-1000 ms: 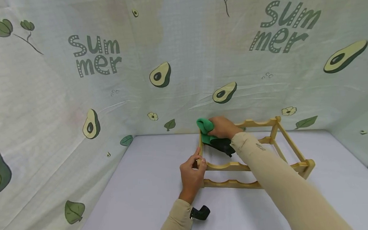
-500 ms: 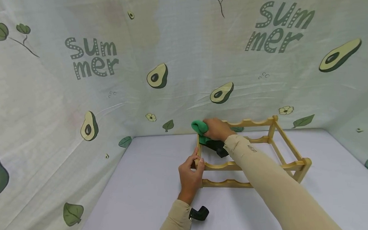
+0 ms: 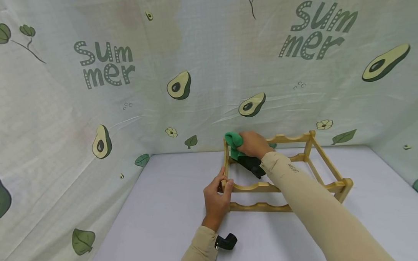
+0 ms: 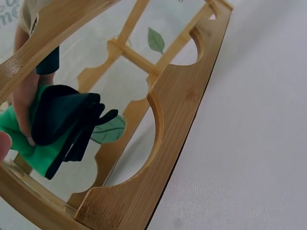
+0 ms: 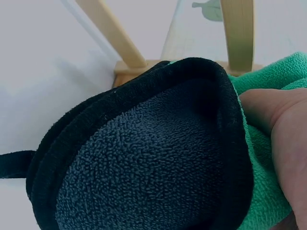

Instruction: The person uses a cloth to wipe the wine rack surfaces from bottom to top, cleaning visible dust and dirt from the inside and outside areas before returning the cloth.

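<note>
A light wooden wine rack [image 3: 256, 188] with scalloped rails stands on the white table. My left hand [image 3: 216, 201] holds its front left corner, thumb and fingers about the wood; in the left wrist view only a fingertip [image 4: 4, 144] shows. At the rack's far left corner my right hand [image 3: 254, 144] grips a folded cleaning cloth [image 3: 234, 139], green on one side and dark grey on the other. The cloth's loose dark end hangs inside the frame. In the right wrist view its black edging [image 5: 235, 158] and a hanging loop [image 5: 17, 164] show; most fingers are hidden.
Behind the rack hangs a pale curtain [image 3: 206, 50] printed with avocados and leaves. The rack's right side rail [image 3: 329, 159] extends beyond my right forearm, which crosses over the front rails. A black wrist strap piece [image 3: 227, 241] juts from my left wrist.
The right hand and cloth shifted slightly left along the rack's far left corner, then back right and a little up. The left hand keeps its hold on the front corner.
</note>
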{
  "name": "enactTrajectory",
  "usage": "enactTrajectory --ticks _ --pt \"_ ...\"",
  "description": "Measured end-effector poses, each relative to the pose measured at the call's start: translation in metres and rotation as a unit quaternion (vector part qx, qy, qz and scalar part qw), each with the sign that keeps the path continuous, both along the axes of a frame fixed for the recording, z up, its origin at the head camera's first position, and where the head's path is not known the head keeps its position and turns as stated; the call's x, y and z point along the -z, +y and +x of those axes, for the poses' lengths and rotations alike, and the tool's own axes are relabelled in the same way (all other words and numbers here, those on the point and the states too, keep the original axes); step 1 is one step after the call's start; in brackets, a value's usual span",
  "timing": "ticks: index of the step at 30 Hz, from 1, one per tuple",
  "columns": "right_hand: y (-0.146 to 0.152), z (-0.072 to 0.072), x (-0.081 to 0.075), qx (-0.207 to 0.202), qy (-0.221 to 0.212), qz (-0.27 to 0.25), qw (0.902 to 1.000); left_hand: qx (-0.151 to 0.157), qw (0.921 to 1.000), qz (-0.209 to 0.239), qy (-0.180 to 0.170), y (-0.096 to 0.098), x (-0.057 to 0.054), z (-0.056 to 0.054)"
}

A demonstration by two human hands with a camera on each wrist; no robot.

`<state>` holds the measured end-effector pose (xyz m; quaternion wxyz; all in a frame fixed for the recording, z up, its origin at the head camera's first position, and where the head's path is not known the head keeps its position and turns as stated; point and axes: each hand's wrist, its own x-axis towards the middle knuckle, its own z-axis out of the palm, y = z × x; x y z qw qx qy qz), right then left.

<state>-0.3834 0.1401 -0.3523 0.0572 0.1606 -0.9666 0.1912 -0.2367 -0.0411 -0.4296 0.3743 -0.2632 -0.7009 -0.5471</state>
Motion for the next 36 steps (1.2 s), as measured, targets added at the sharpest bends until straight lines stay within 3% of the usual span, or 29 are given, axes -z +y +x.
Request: enactTrajectory --ticks 7,17,24,36 --pt "0.019 0.002 0.001 0.003 0.004 0.0 1.0 0.012 0.9999 0.001 0.008 0.0 0.002 -0.002" --pt "0.05 0.009 -0.005 0.005 0.018 0.018 0.9997 0.005 1.0 -0.004 0.006 0.001 -0.001 -0.001" --pt "0.081 0.015 -0.01 0.056 0.0 0.023 0.9982 -0.001 1.0 -0.004 0.005 0.002 -0.002 0.0" --pt "0.114 0.023 -0.015 0.095 -0.018 0.047 0.9942 -0.009 0.9999 -0.003 0.014 0.001 0.001 0.0"
